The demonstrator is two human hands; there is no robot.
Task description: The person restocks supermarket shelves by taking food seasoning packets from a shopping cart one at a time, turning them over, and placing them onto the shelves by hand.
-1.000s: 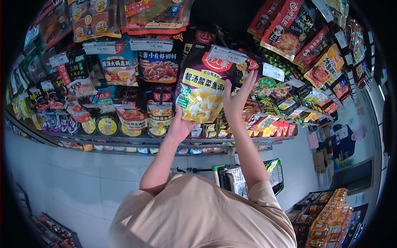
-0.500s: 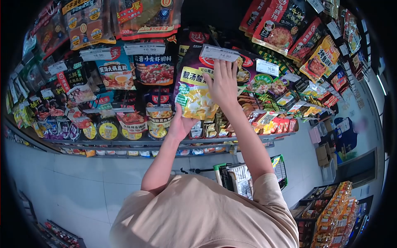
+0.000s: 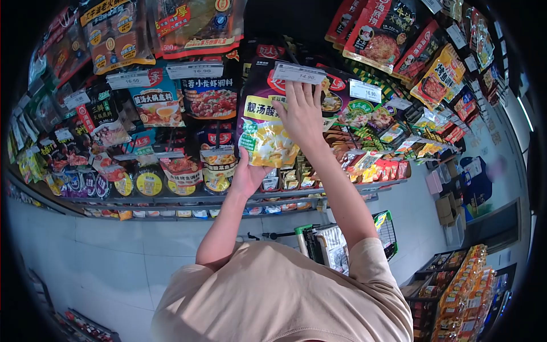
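Note:
A purple and yellow soup seasoning packet (image 3: 263, 128) hangs at the front of the rack, beneath a price tag (image 3: 296, 74) reading 14.90. My left hand (image 3: 249, 176) grips its lower left corner, the thumb in front and the other fingers hidden behind. Flat against the packet's right side lies my right hand (image 3: 302, 117), its fingers stretched upward. Those fingertips reach the lower edge of the price tag. More packets of the same brand hang behind it, and a crayfish seasoning packet (image 3: 209, 97) hangs to the left.
Hanging packets fill the rack on both sides, with price tags jutting forward. A shelf edge (image 3: 171, 199) runs below them. Behind my right arm stands a cart with a green handle (image 3: 302, 242). A display of orange packages (image 3: 464, 290) stands at lower right.
The view has shifted slightly, so the rack sits a little further left. Both hands keep their places on the packet.

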